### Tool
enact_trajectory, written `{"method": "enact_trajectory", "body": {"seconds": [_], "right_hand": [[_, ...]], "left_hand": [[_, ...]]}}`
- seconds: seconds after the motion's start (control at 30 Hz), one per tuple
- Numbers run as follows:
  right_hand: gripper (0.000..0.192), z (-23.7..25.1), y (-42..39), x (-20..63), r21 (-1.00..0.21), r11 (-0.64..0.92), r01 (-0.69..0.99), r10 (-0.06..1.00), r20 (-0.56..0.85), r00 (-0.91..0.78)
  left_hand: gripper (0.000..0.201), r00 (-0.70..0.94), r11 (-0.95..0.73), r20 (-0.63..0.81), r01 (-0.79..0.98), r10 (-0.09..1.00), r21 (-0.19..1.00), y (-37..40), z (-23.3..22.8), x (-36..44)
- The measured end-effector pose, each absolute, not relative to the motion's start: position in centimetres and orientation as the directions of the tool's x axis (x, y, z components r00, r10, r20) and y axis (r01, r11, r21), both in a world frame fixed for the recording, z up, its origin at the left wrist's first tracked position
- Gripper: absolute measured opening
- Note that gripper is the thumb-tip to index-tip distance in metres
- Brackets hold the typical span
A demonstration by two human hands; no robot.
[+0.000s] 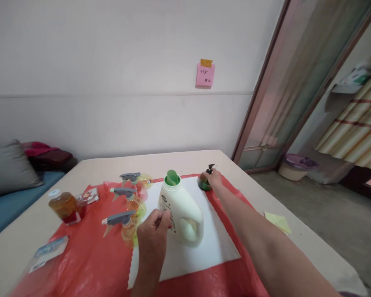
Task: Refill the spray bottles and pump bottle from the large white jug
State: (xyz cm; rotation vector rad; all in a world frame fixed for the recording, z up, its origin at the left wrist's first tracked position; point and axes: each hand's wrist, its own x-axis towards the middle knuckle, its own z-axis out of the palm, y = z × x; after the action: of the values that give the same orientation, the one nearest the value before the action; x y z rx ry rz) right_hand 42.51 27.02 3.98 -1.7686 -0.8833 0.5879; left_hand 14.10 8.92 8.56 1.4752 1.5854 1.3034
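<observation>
A white detergent jug [181, 211] with an open green spout stands on a white cloth [200, 243] laid over a red plastic sheet [89, 264]. My left hand [154, 233] grips the jug's left side. My right hand [214, 178] reaches to the far edge of the cloth and closes over a small green bottle [205, 181] with a black pump top. Three yellow spray bottles [128, 208] with grey trigger heads lie left of the jug.
An amber jar [64, 207] with a white lid stands on the red sheet at left, small packets [89, 195] near it. A yellow sticky pad [277, 222] lies on the beige table at right. A pink note [205, 74] hangs on the wall. A doorway opens at right.
</observation>
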Motion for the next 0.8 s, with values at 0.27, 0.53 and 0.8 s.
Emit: {"method": "enact_trajectory", "body": {"seconds": [0.27,0.53,0.8], "right_hand": [[0.026,8.0,24.1,43.3,-0.97,-0.026,0.241,0.749,0.141,0.647],[0.04,16.8,11.6,39.8,-0.918,0.395,0.022,0.821,0.364,0.44],[0.025,17.2,5.5,35.6,-0.859,0.427,-0.281,0.904,0.408,0.126]], "left_hand": [[0.039,-0.261,-0.04,0.073,0.129,0.962,0.991,8.9,10.2,13.4],[0.049,0.232,0.268,-0.182,-0.422,0.955,0.866,5.8,11.9,17.8],[0.071,0.682,0.667,-0.105,-0.653,0.724,0.36,3.5,10.6,20.7]]}}
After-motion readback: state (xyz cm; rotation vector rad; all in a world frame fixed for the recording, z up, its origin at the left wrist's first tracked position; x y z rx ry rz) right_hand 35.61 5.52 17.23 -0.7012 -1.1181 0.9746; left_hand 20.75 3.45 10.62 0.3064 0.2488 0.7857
